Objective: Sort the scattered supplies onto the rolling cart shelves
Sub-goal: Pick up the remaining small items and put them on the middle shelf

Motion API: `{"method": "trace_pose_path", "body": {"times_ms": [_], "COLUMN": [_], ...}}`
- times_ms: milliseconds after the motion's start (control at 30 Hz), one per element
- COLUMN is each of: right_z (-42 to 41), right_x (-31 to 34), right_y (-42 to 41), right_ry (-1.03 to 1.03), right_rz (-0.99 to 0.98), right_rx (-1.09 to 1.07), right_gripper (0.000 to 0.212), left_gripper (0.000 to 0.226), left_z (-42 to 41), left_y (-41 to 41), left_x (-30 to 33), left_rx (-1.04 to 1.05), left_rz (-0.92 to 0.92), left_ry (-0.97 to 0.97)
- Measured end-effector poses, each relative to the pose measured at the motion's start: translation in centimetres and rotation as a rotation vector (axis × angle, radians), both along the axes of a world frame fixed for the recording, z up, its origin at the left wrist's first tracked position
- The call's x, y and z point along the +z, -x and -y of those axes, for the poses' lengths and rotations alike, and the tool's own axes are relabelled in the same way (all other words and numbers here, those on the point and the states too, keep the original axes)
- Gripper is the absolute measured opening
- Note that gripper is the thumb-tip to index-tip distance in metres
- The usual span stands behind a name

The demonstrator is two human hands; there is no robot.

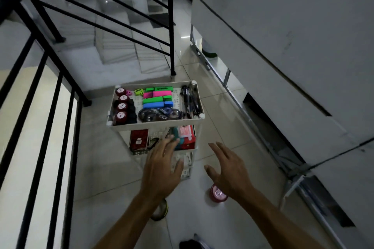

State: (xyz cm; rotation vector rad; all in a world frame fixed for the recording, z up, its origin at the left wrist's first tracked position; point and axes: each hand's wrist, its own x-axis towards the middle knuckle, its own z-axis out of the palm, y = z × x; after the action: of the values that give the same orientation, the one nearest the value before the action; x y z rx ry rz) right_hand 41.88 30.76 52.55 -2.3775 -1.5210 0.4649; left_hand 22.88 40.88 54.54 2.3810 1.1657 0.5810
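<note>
Rolling cart (153, 126): white, standing on the tiled floor (105, 159) at the foot of a staircase, seen from above. Its top shelf carries a column of four dark red tape rolls (121, 105) along the left wall, with black items just beside them. At the middle lie highlighters (158, 97) in green, pink and blue, stacked in rows; a small yellow-green item and a pink one sit near the far edge. Below the highlighters lie two rounded tape dispensers (157, 114), side by side. A bundle of dark pens (191, 102) lies lengthwise along the right wall.

The second shelf shows a dark red box (139, 137) at the left and a stack of red, pink and teal packets (185, 136) at the right. The lower shelf is largely hidden by the left hand.

Left hand (162, 166): fingers spread wide, holding nothing, hovering over the front of the second shelf; whether the fingertips touch the packets cannot be determined. Right hand (226, 170): fingers spread wide and lightly bent, holding nothing, hovering over the floor to the right of the cart.

A pink-topped tape roll (217, 194) stands on the floor beneath the right wrist, apart from the cart. A yellow-green rimmed object (162, 210) lies on the floor, partly hidden under the left forearm. Black railings (60, 91) run at the left and beyond the cart; a pale wall rises at the right.
</note>
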Motion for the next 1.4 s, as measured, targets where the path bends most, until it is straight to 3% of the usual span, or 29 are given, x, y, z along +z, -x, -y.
{"method": "trace_pose_path", "body": {"times_ms": [100, 367, 667, 933, 1100, 1267, 1400], "right_z": [3.3, 10.3, 22.7, 29.0, 27.1, 24.3, 22.9], "right_x": [-1.9, -9.8, -28.5, -49.0, -59.2, -66.1, -68.5], "right_y": [2.9, 9.6, 13.8, 13.6, 11.5, 9.4, 8.9], "right_ry": [0.055, 0.097, 0.287, 0.37, 0.354, 0.33, 0.298], "right_rz": [0.035, -0.004, -0.096, -0.083, -0.017, 0.083, 0.143], "right_rx": [0.02, 0.075, 0.119, 0.155, 0.193, 0.206, 0.113], "right_gripper": [0.077, 0.076, 0.08, 0.079, 0.077, 0.073, 0.053], "left_gripper": [0.062, 0.067, 0.07, 0.086, 0.092, 0.094, 0.08], "left_z": [2.9, 10.0, 25.2, 31.9, 32.5, 32.8, 34.8], "left_y": [5.2, 13.7, 20.9, 19.1, 15.8, 14.0, 12.4], "left_x": [-2.4, -10.2, -30.2, -51.8, -62.7, -68.8, -70.4], "left_rx": [-0.018, -0.004, 0.144, 0.255, 0.269, 0.283, 0.305], "left_rz": [-0.092, -0.133, -0.263, -0.461, -0.445, -0.53, -0.516], "left_ry": [-0.011, 0.12, 0.495, 0.781, 0.721, 0.603, 0.675]}}
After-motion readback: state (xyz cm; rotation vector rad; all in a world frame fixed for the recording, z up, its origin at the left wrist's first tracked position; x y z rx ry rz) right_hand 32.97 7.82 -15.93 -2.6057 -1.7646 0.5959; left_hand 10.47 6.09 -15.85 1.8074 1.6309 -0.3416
